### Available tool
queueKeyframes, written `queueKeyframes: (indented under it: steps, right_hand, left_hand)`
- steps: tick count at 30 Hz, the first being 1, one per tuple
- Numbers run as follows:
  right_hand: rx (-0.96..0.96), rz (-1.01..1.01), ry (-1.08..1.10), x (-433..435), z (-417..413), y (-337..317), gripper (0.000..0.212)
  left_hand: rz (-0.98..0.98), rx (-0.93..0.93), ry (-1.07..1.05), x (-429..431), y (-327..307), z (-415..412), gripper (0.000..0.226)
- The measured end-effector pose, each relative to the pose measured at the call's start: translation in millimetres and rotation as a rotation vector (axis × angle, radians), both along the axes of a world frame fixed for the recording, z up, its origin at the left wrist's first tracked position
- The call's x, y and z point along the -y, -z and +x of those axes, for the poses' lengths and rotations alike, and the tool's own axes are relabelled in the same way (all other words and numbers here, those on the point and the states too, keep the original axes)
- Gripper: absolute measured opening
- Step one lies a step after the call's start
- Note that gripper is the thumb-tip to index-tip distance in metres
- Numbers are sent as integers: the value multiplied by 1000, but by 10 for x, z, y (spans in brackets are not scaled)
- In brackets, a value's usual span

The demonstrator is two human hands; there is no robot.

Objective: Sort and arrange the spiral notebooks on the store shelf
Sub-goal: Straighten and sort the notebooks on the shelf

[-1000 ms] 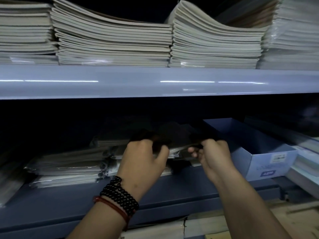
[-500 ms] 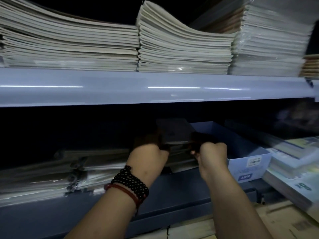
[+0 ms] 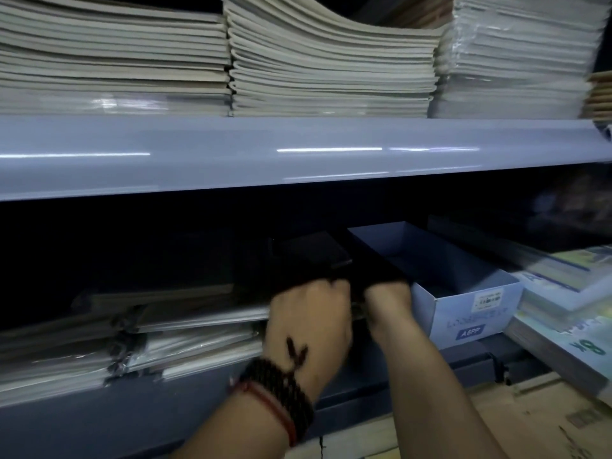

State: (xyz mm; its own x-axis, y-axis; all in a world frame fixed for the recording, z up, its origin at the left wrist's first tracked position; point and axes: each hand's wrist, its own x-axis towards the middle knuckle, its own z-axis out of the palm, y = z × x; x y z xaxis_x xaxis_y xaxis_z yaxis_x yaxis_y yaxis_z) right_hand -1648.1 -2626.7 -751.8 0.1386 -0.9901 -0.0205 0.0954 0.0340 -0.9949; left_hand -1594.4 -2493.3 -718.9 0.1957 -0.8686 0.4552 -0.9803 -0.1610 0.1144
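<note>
Gloom covers most of the lower shelf (image 3: 99, 422), and the open blue box (image 3: 463, 313) standing on it is the clearest thing there. Just left of that box, the person's left hand (image 3: 308, 326) and right hand (image 3: 387, 304) sit close together, backs toward me. Both have their fingers curled round the near end of a dark notebook (image 3: 311, 256). The notebook stretches back into the shelf alongside the box's left wall, and its far end fades into the dark. The right hand is just beside the box's front corner. Bead bracelets (image 3: 281, 392) and a red cord circle the left wrist.

Farther left of the box, spiral notebooks (image 3: 192, 339) in shiny plastic wrap lie in flat, uneven piles, their dark coils showing. Above the box, over a pale grey shelf lip (image 3: 231, 154), sit tall stacks of cream exercise books (image 3: 328, 61) and a plastic-wrapped stack (image 3: 516, 61). Right of the box lie packs with green print (image 3: 569, 329). Below and right of it is a brown carton (image 3: 546, 422).
</note>
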Motion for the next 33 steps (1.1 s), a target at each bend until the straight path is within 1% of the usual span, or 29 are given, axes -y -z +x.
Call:
queueKeyframes:
  steps: [2, 3, 4, 5, 7, 8, 10, 13, 14, 16, 18, 21, 22, 23, 24, 26, 27, 28, 29, 31, 33]
  right_hand:
    - [-111, -44, -29, 27, -23, 24, 18]
    - [-170, -67, -25, 35, -30, 34, 21]
    - [-190, -89, -4, 26, -37, 38, 20]
    - [-193, -112, 23, 12, -44, 49, 16]
    - [-186, -162, 84, -53, -58, 61, 12]
    - [-193, -182, 111, -90, -73, 69, 16]
    - [-244, -216, 151, -166, -125, 78, 28]
    - [-362, -306, 144, -250, -181, 111, 32]
    - [-397, -339, 135, -257, -186, 130, 33]
    - [-453, -372, 118, -235, -173, 181, 35]
    - [-506, -363, 99, -206, -159, 243, 33]
    - [-532, -316, 102, -185, -139, 325, 14]
    - [-532, -308, 110, -186, -135, 340, 11]
    - [-538, -306, 114, -179, -129, 351, 10]
    - [-552, -313, 114, -177, -122, 357, 10]
    - [-591, -346, 122, -180, -106, 359, 5]
    - [-608, -362, 135, -190, -97, 360, 6]
    - [-624, -372, 153, -202, -86, 363, 9]
    - [-641, -377, 175, -220, -76, 364, 12]
    - [-690, -383, 204, -280, -44, 352, 16]
    - [-726, -376, 189, -312, -3, 340, 19]
  left_hand:
    - [-43, -91, 64, -79, 194, -118, 13]
    - [28, -194, 33, -92, 310, -136, 12]
    - [80, -261, -13, -82, 461, -105, 16]
    - [115, -282, -73, -83, 560, -77, 22]
    - [110, -327, -182, -36, 651, -4, 27]
    - [83, -369, -208, -6, 656, 1, 23]
    - [-1, -544, -227, 69, 594, -15, 18]
    - [-124, -853, -265, 230, 536, 8, 31]
    - [-130, -942, -298, 266, 500, 32, 33]
    - [-82, -1058, -362, 335, 416, 72, 28]
    - [38, -1019, -393, 419, 361, 95, 32]
    - [121, -854, -449, 470, 348, 78, 38]
    - [134, -814, -458, 482, 371, 93, 38]
    - [129, -815, -475, 499, 378, 107, 38]
    - [119, -855, -495, 514, 395, 123, 37]
    - [72, -1001, -499, 504, 423, 123, 36]
    - [30, -1108, -496, 490, 425, 122, 36]
    - [-31, -1180, -477, 500, 434, 133, 37]
    - [-48, -1231, -462, 518, 437, 137, 40]
    - [-29, -1239, -480, 556, 453, 160, 40]
    - [-29, -1249, -494, 573, 426, 169, 31]
